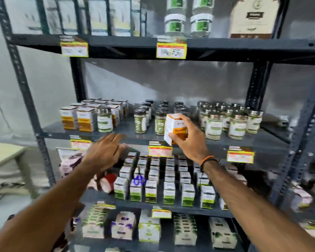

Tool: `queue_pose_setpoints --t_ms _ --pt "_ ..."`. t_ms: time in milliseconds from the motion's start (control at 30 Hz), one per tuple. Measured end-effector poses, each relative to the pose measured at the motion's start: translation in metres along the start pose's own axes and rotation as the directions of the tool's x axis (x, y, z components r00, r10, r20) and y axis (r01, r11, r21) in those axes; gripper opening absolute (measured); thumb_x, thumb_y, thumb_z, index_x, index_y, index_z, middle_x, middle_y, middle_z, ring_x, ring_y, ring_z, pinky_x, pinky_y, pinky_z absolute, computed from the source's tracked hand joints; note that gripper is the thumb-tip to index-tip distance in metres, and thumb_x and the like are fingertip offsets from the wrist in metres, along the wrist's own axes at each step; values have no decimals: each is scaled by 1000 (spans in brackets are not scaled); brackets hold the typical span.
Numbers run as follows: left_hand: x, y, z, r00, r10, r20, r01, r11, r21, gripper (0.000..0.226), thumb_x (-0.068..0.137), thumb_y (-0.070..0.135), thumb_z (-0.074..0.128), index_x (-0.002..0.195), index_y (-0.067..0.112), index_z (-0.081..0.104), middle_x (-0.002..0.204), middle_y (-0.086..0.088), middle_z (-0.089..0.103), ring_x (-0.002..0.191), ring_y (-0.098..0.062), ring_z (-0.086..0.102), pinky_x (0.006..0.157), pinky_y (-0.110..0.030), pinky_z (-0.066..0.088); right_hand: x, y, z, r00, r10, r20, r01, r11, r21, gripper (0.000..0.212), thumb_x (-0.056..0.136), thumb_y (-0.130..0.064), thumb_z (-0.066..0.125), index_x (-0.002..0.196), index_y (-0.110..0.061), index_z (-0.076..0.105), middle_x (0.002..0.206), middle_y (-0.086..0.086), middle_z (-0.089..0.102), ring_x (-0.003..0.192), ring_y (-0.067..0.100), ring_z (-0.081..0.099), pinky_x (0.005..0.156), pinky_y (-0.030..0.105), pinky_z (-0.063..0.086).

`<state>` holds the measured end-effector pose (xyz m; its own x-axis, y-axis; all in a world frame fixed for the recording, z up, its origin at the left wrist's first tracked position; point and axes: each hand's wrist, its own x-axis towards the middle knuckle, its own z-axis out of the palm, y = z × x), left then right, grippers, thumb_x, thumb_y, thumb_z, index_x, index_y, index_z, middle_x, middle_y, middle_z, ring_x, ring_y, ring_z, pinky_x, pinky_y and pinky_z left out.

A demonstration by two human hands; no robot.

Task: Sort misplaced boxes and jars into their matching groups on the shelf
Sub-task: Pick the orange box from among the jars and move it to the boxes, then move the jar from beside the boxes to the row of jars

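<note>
My right hand (186,137) grips a white and orange turmeric box (173,126), held tilted in front of the dark-lidded jars (141,120) on the middle shelf. A group of matching orange boxes (84,119) stands at that shelf's left end, with one green-label jar (104,120) among them. My left hand (105,151) is empty, fingers spread, in front of the shelf's front edge (135,138), to the right of the orange boxes. Silver-lidded jars (233,120) fill the shelf's right part.
The dark metal rack has yellow price tags (160,151) on its edges. Green and white boxes (169,190) fill the shelf below. Larger packs (149,228) sit on the lowest shelf. White jars (188,20) and tall boxes stand on the top shelf. A pale table (5,155) is at the left.
</note>
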<state>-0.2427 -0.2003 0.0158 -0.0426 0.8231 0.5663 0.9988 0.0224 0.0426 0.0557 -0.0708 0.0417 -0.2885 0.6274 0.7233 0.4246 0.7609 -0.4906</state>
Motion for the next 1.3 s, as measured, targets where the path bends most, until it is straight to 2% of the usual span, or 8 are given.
queue_pose_setpoints --t_ms 167,400,633,767,1000,1067,1167,1300 --pt "-14 -136 -15 992 -119 -34 121 992 34 49 96 50 38 128 14 51 120 -17 63 103 -46 64 76 -57 56 20 -53 108 1000 1 31 -3 999 43 74 88 -45 79 153 -31 46 129 5 68 107 19 65 92 33 55" --pt "1 -264 -8 987 -158 16 156 985 67 44 98 51 45 124 16 51 119 -11 62 113 -37 58 80 -51 54 51 -93 214 996 80 -35 -81 996 -25 71 89 -42 79 151 -35 44 135 7 66 108 19 64 93 34 57" --pt "12 -316 27 972 -237 12 236 971 49 59 95 66 44 118 13 53 118 -15 65 113 -37 61 89 -50 53 70 -100 260 990 136 -25 -138 981 -133 73 92 -41 77 155 -28 42 142 11 61 122 29 62 100 44 56" --pt "18 -331 35 977 -198 73 189 974 123 83 94 76 30 139 9 49 142 -18 57 131 -37 54 110 -52 44 77 -99 275 982 184 -32 -187 970 -154 77 94 -46 74 159 -32 34 144 12 57 125 31 60 101 48 56" --pt "26 -347 35 981 -151 119 137 983 122 100 88 86 26 153 10 37 159 -15 42 145 -32 41 120 -50 32 86 -104 286 979 205 -17 -202 942 -267 90 92 -58 69 164 -32 22 161 16 37 138 37 52 97 52 59" --pt "25 -347 37 980 -163 111 149 982 119 102 87 87 24 155 12 34 161 -14 39 147 -31 39 121 -50 30 85 -110 285 984 166 -67 -179 932 -314 94 91 -63 67 164 -31 18 169 17 27 149 38 42 101 52 57" --pt "25 -348 39 981 -169 97 157 981 115 103 87 88 20 156 13 33 162 -12 38 148 -29 37 122 -49 29 90 -122 282 982 -65 -175 0 938 -348 81 93 -59 65 158 -23 32 164 16 38 149 36 41 108 55 52" --pt "24 -350 44 983 -165 78 157 982 103 102 88 88 21 156 13 34 162 -12 39 148 -30 37 122 -51 28 118 -142 285 986 -159 -53 121 895 -430 74 95 -65 55 153 -21 41 145 15 61 151 41 37 125 61 26"
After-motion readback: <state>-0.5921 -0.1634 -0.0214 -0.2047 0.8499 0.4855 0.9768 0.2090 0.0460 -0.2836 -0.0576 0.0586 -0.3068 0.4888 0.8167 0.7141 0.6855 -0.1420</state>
